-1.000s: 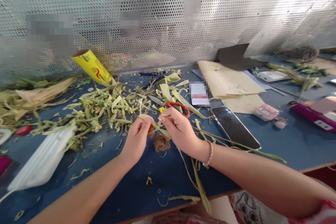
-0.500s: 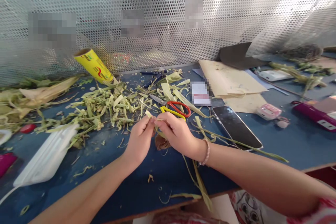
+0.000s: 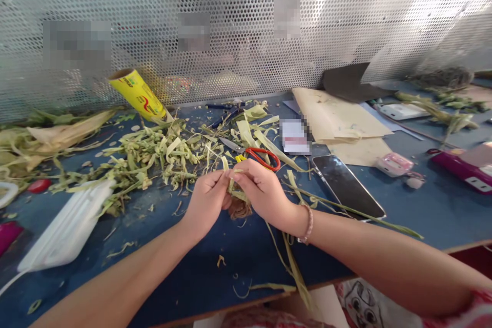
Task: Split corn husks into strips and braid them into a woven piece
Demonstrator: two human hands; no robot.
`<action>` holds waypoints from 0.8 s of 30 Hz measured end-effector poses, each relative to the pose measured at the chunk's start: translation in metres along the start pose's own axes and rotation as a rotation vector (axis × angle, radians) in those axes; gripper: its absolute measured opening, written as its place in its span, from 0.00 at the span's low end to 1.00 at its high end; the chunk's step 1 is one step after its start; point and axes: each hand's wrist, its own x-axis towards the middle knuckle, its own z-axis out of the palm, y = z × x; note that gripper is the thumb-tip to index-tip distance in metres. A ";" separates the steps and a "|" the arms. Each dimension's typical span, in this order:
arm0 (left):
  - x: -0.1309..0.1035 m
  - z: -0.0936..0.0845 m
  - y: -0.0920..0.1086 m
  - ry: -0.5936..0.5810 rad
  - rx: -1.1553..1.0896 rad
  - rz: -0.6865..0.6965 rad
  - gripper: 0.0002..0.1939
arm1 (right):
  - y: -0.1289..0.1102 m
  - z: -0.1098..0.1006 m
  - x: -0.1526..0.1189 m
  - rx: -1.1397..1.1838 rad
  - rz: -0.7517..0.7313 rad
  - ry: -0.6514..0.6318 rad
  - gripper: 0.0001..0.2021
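My left hand (image 3: 206, 203) and my right hand (image 3: 261, 192) meet over the blue table (image 3: 192, 271), fingertips pinching a pale green leaf strip (image 3: 229, 180) between them. A small brown twine ball (image 3: 240, 208) sits just under the hands, partly hidden. A long strip (image 3: 294, 269) trails down from my right hand past the table's front edge. Red and yellow scissors (image 3: 261, 157) lie right behind my right hand. A heap of cut leaf strips (image 3: 154, 154) spreads behind my left hand.
A black phone (image 3: 348, 186) lies right of my right wrist. A white face mask (image 3: 67, 228) is at the left, a yellow tube (image 3: 137, 95) leans at the perforated metal screen (image 3: 246, 25). Brown paper sheets (image 3: 338, 120), a pink case (image 3: 392, 164) and a magenta box (image 3: 461, 169) lie at the right.
My hands have drawn close together, fingertips now touching on the strip, and shifted slightly right. The twine ball is more hidden beneath them.
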 end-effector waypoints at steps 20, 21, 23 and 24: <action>0.000 0.003 0.004 0.061 -0.055 -0.037 0.21 | -0.003 0.000 0.003 0.215 -0.023 -0.076 0.06; 0.000 0.004 0.005 0.065 -0.063 -0.047 0.21 | -0.003 0.000 0.003 0.224 -0.029 -0.087 0.06; -0.001 0.006 0.007 0.073 -0.074 -0.060 0.21 | -0.002 0.000 0.001 0.243 -0.031 -0.109 0.06; -0.001 0.006 0.007 0.076 -0.077 -0.064 0.22 | -0.002 0.000 0.000 0.251 -0.028 -0.119 0.06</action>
